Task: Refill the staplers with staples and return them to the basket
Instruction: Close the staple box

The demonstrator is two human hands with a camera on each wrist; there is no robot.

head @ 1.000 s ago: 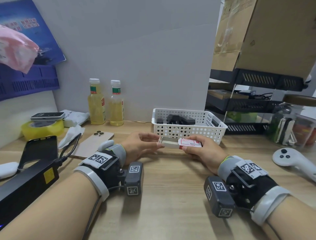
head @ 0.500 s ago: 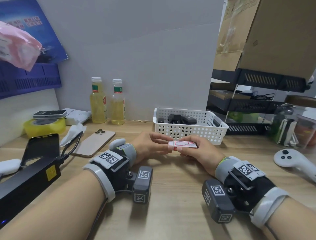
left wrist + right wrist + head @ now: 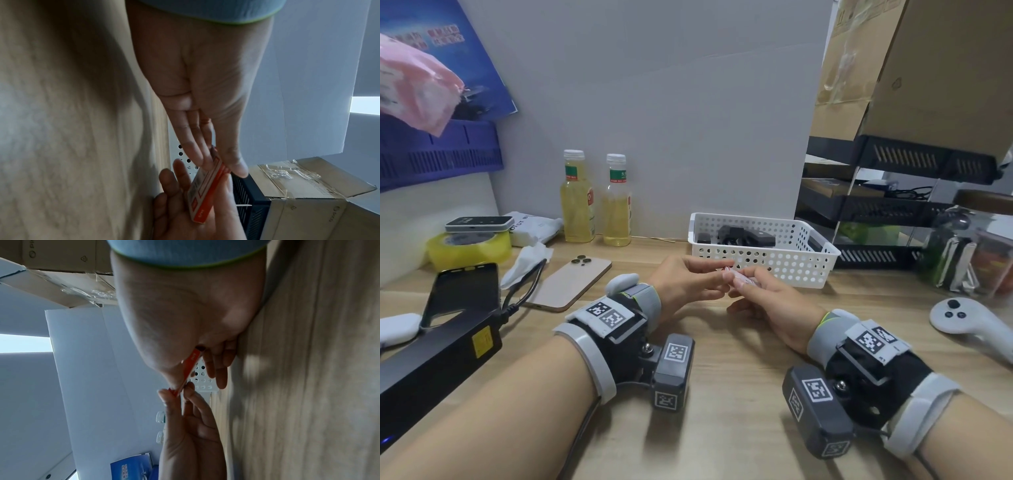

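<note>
A small red and white staple box (image 3: 743, 278) (image 3: 207, 188) (image 3: 190, 369) is held between both hands just in front of the white perforated basket (image 3: 791, 270). My left hand (image 3: 697, 282) pinches the box's left end between thumb and fingers (image 3: 197, 154). My right hand (image 3: 760, 291) grips the box's right part, thumb on top. Black staplers (image 3: 743, 236) lie inside the basket. The box looks closed.
Two yellow drink bottles (image 3: 595, 202) stand at the back wall. A gold phone (image 3: 571, 284), a dark phone on a black bar (image 3: 462, 294), a tape roll (image 3: 469, 246) and tissue lie left. A white controller (image 3: 969, 322) lies right, black trays behind.
The box's pulled-out inner tray has slid back in. Both hands have closed together and tilted the box; the left fingers now pinch its end.
</note>
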